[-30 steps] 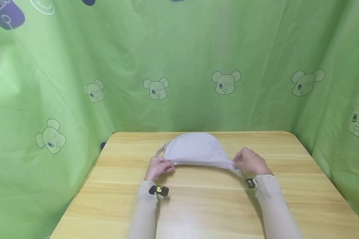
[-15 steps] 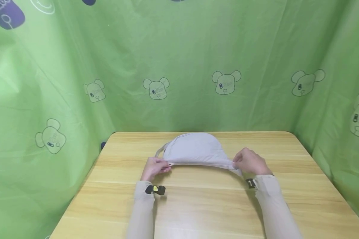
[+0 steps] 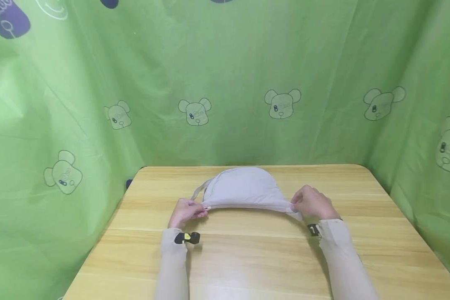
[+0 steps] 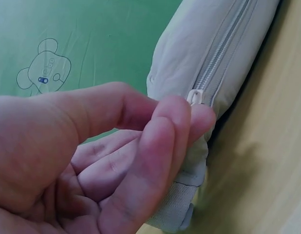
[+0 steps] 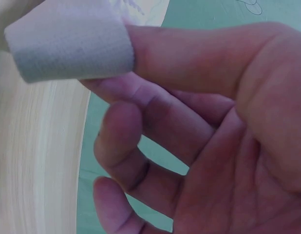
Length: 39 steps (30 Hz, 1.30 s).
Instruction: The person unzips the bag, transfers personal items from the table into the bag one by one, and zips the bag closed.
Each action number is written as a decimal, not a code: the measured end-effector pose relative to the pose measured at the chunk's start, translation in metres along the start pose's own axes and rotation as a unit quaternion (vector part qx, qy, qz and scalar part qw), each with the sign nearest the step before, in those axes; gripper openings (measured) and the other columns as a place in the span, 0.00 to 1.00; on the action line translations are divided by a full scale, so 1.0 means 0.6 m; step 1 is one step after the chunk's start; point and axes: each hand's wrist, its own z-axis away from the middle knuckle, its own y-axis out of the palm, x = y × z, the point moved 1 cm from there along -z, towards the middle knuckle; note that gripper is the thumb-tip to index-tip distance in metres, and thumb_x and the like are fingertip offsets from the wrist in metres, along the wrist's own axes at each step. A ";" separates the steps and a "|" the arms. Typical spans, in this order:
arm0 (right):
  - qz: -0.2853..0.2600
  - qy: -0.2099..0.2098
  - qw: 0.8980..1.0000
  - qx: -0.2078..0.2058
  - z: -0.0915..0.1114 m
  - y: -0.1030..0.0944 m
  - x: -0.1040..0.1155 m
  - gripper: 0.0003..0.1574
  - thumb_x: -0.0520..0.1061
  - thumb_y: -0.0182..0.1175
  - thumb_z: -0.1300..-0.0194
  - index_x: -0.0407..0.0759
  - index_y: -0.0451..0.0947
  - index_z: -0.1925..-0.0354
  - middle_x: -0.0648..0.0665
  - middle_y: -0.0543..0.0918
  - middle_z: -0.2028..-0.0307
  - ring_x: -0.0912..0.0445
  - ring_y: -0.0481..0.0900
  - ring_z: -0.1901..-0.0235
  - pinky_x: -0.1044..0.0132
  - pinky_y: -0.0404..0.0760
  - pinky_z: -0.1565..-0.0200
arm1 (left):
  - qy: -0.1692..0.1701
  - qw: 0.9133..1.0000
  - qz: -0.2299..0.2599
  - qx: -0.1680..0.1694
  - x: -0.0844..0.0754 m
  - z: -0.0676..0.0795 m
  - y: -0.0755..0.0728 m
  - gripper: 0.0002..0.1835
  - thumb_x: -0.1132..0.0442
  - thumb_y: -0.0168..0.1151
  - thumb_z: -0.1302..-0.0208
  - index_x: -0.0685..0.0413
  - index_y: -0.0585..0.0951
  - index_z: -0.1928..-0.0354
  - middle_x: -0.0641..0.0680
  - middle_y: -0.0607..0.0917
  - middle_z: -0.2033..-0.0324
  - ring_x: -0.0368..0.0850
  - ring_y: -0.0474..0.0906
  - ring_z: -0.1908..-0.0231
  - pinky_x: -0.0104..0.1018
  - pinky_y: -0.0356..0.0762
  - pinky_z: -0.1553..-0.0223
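A pale grey half-moon bag [image 3: 243, 187] lies on the table with its long zipper [image 4: 223, 44] edge toward me. My left hand [image 3: 186, 212] pinches the light zipper pull [image 4: 196, 96] at the bag's left end between thumb and fingers. In the left wrist view the zipper teeth run joined away from the slider. My right hand [image 3: 313, 203] pinches the bag's right end, where the strap [image 5: 75, 53] joins. The strap webbing hides its thumb tip in the right wrist view, and its other fingers curl loosely below.
The wooden table [image 3: 247, 258] reaches back to a green curtain [image 3: 240, 133] printed with bear heads, which also hangs at both sides. A loop of the bag's strap sticks out at its left. Black bands [image 3: 187, 238] sit on both wrists.
My left hand has slid left along the zipper edge with the pull, to the bag's left end. My right hand has stayed in place at the other end.
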 end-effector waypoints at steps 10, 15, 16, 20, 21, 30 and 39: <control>0.000 -0.002 1.000 -0.001 0.000 0.001 0.003 0.15 0.45 0.71 0.40 0.40 0.88 0.55 0.35 0.90 0.50 0.39 0.85 0.52 0.35 0.82 0.52 | 0.002 1.000 -0.014 0.002 0.002 0.004 -0.016 0.10 0.75 0.65 0.38 0.75 0.86 0.56 0.63 0.91 0.69 0.41 0.89 0.72 0.30 0.89 0.65; -0.001 -0.005 1.000 0.004 -0.002 0.004 0.003 0.16 0.45 0.71 0.40 0.39 0.88 0.54 0.35 0.89 0.50 0.39 0.85 0.51 0.35 0.82 0.51 | -0.005 1.000 -0.016 0.012 -0.002 0.006 -0.021 0.11 0.74 0.65 0.38 0.75 0.86 0.55 0.61 0.92 0.70 0.41 0.89 0.72 0.30 0.89 0.65; -0.001 -0.004 1.000 0.006 -0.002 0.005 0.003 0.16 0.45 0.71 0.40 0.39 0.88 0.54 0.35 0.89 0.49 0.39 0.85 0.51 0.34 0.82 0.51 | -0.006 1.000 -0.017 0.013 -0.003 0.007 -0.021 0.11 0.74 0.66 0.38 0.74 0.86 0.55 0.61 0.92 0.70 0.41 0.89 0.72 0.29 0.89 0.65; 0.005 -0.005 1.000 0.006 -0.001 0.005 0.005 0.17 0.45 0.71 0.40 0.40 0.88 0.54 0.35 0.89 0.49 0.38 0.85 0.50 0.35 0.82 0.51 | -0.006 1.000 -0.023 0.017 -0.004 0.009 -0.024 0.11 0.74 0.66 0.38 0.74 0.86 0.55 0.61 0.92 0.70 0.41 0.89 0.72 0.30 0.89 0.65; 0.006 -0.005 1.000 0.006 -0.001 0.005 0.005 0.17 0.45 0.71 0.40 0.40 0.88 0.53 0.35 0.89 0.49 0.38 0.85 0.50 0.35 0.82 0.51 | -0.006 0.999 -0.025 0.019 -0.004 0.009 -0.024 0.11 0.73 0.66 0.38 0.74 0.86 0.55 0.61 0.92 0.70 0.42 0.89 0.72 0.30 0.89 0.65; 0.009 -0.018 0.999 0.027 0.005 -0.003 0.012 0.17 0.44 0.72 0.43 0.38 0.88 0.55 0.34 0.89 0.51 0.40 0.86 0.53 0.38 0.84 0.54 | -0.008 0.998 -0.033 0.056 -0.007 0.009 -0.031 0.12 0.73 0.66 0.37 0.75 0.85 0.54 0.62 0.92 0.69 0.44 0.89 0.71 0.29 0.88 0.65; -0.008 -0.041 0.996 0.077 0.014 -0.003 0.017 0.11 0.41 0.74 0.48 0.42 0.89 0.63 0.45 0.91 0.63 0.50 0.84 0.60 0.49 0.85 0.57 | -0.015 0.993 -0.051 0.101 -0.002 0.013 -0.044 0.13 0.72 0.66 0.37 0.76 0.84 0.54 0.60 0.92 0.70 0.43 0.90 0.71 0.29 0.88 0.65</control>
